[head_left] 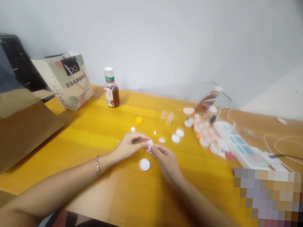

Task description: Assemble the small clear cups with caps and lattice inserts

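Note:
Between the fingertips of both hands is a small white piece (149, 145) with dark or reddish markings, too blurred to name more exactly. My left hand (132, 145) pinches it from the left, and my right hand (166, 160) from the right. Just below them on the table lies a round white lid-like disc (144, 164). Beyond the hands are a yellow round piece (139, 120), a small white part (133, 129) and another white part (162, 140). Two white discs (177, 136) lie side by side to the right.
A cardboard box (16, 127) and a paper bag (70, 79) stand at left. One drink bottle (111, 89) is upright; another bottle (209, 100) leans at back right. Clear small cups (169, 117), a cluster of round containers (206, 131), a power strip (243, 145) and cables (283, 141) lie right.

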